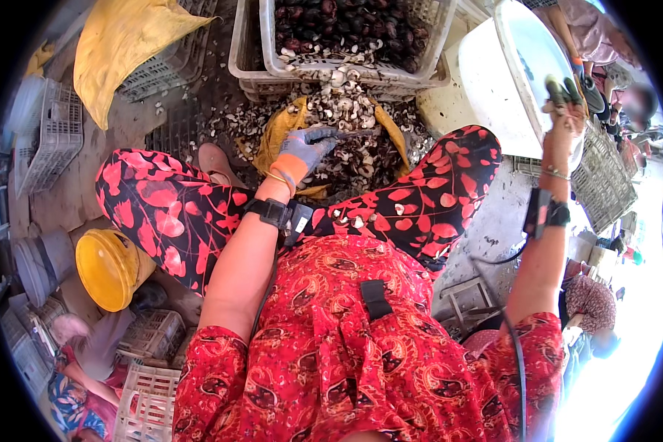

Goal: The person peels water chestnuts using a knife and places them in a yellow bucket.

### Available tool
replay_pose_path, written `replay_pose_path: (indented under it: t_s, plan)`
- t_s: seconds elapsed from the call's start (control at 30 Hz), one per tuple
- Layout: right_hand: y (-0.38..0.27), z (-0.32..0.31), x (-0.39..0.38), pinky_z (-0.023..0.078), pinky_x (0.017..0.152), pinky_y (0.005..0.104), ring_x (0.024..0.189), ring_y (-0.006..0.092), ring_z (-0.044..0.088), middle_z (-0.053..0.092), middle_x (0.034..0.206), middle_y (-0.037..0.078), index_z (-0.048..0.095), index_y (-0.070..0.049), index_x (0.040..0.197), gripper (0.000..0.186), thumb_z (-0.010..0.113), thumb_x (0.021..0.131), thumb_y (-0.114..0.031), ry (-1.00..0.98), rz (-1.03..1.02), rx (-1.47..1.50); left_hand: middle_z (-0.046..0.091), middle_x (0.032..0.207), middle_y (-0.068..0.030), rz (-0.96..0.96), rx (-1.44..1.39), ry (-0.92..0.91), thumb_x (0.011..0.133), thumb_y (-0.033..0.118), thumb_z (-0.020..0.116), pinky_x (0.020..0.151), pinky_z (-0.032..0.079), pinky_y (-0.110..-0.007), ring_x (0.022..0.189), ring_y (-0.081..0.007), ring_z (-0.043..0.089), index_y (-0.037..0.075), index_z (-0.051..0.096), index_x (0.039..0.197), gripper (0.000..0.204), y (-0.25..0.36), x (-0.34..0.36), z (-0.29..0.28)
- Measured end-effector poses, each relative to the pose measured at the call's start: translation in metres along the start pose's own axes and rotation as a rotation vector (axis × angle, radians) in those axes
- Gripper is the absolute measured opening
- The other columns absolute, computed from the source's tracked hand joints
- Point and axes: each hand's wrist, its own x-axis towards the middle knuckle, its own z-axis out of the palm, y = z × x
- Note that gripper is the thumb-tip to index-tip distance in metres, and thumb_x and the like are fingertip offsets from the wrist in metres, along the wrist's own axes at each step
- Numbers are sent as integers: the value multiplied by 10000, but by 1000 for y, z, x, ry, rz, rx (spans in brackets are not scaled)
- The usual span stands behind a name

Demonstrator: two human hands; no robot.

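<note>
My left hand (307, 151), in a blue-grey glove with an orange cuff, is closed around a thin dark tool that looks like a narrow blade (361, 133), pointing right. Below it lies a heap of pale scraps and dark peelings (353, 158), between flaps of yellow sacking (392, 138). At the right, my right hand (566, 114) is raised by the rim of a large white tub (486, 70). Its fingers, dark at the tips, stretch out and I see nothing held in them. What the tub holds is mostly hidden.
Ahead, a white plastic crate (270, 59) holds dark red-brown rounded pieces (346, 29). A yellow sack (129, 44) drapes over crates at the far left. A yellow bucket (104, 271) stands by my left knee, a small stool frame (468, 303) at my right. Other people sit on both sides.
</note>
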Motion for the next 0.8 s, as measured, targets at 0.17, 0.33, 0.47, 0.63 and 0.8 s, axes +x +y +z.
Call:
replay_pose_path:
  t_s: [0.17,0.33,0.47,0.63,0.8]
  plan:
    - [-40,12,3,448,947,327,1046,191,567,572,1166,114,479,4,1226,361,425,873,47,309,68,-68,669,924,-24,-10,-112,68,807,44,639,685,468,-183,767,-68,583,12,645,1048,243,16,-18,7]
    - [-36,71,14,394,981,469,1062,310,559,542,1219,140,453,-32,1260,441,322,938,-303,-30,432,620,655,953,-19,101,-419,247,822,46,640,709,458,-187,787,-68,569,-3,632,1070,254,10,-4,-6]
    - [-16,167,-6,470,640,353,781,267,593,627,913,134,619,-106,1027,334,458,854,-343,-410,-210,-1045,647,980,-14,67,-477,390,831,47,629,721,464,-193,819,-76,578,-4,622,1088,262,12,-6,-20]
    - [18,316,-37,411,473,202,581,101,501,610,894,63,549,-95,1168,290,519,903,-209,-968,473,-147,641,960,-16,186,-776,515,864,53,578,698,449,-198,798,-74,573,-9,623,1071,221,27,-3,-27]
    - [50,416,-73,505,778,365,964,280,597,609,1043,119,552,-193,1150,397,594,755,-178,-974,-265,-952,596,845,41,206,-680,552,874,111,579,571,373,-179,672,-34,481,54,613,1137,271,24,0,-38]
